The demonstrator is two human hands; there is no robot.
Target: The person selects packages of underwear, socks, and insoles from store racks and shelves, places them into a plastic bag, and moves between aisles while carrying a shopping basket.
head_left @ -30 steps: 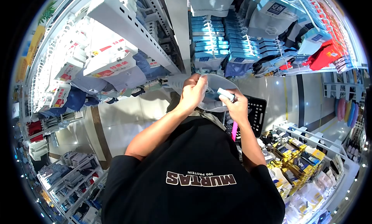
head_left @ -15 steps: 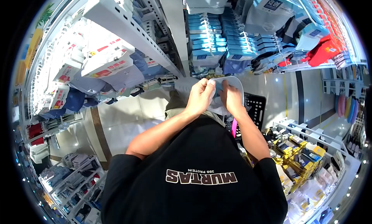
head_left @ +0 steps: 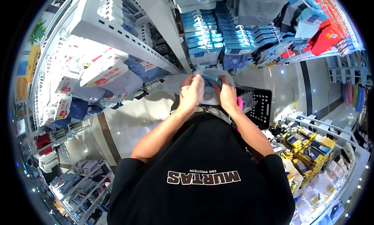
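Observation:
My left hand (head_left: 189, 93) is closed with its fingers bent in, slightly smeared by motion; what it pinches, if anything, is hidden. My right hand (head_left: 226, 94) is closed on a small blue card-like packet (head_left: 211, 80), which spans the gap between the hands. Beneath and behind both hands is a pale grey, rounded item (head_left: 210, 97) with a broad curved edge; its kind does not show clearly.
A black perforated basket (head_left: 261, 108) with a pink part is right of my hands. Racks of blue-carded garments (head_left: 202, 42) hang ahead, white-carded garments (head_left: 105, 75) hang left, and a bin of yellow packets (head_left: 304, 147) stands at right. Tiled floor (head_left: 132, 112) shows at left.
Both hands have shifted slightly left in view. The blue packet now shows between them above the pale item. More of the black basket is visible.

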